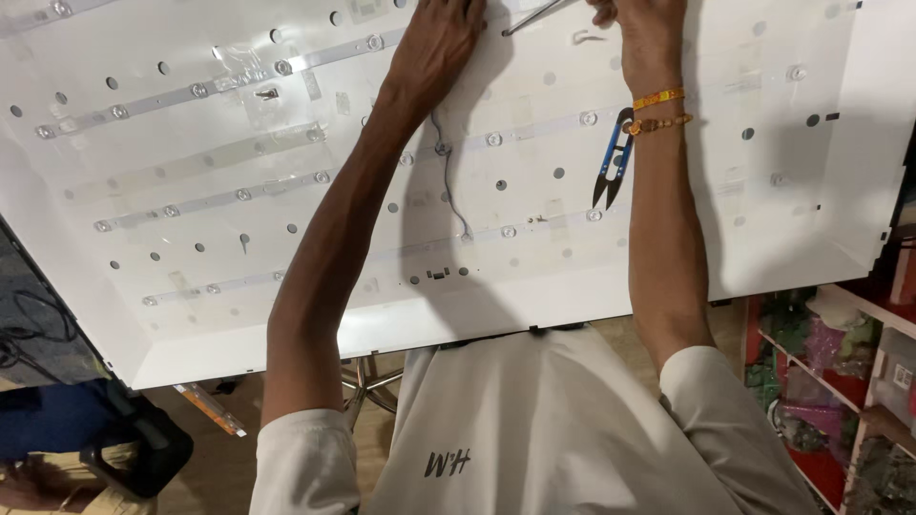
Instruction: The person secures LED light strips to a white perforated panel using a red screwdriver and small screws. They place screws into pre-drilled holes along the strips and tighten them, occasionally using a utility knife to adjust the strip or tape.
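Note:
A big white backlight panel [811, 238] lies in front of me, crossed by several light strips [219, 200] with small round lenses. My left hand [434, 43] rests palm down on the panel near its far edge. My right hand [644, 29] is at the top edge of the view, gripping a thin metal tool [539, 14] whose tip touches the panel between the hands. A thin grey wire [450, 181] runs down the panel below my left hand. Small blue-handled snips [611, 167] lie on the panel beside my right forearm.
Shelves [840, 381] with coloured packets stand at the lower right. A metal stool leg [372, 381] shows under the panel. A dark bag and cables [57, 420] lie on the floor at the lower left, next to a loose strip piece [210, 408].

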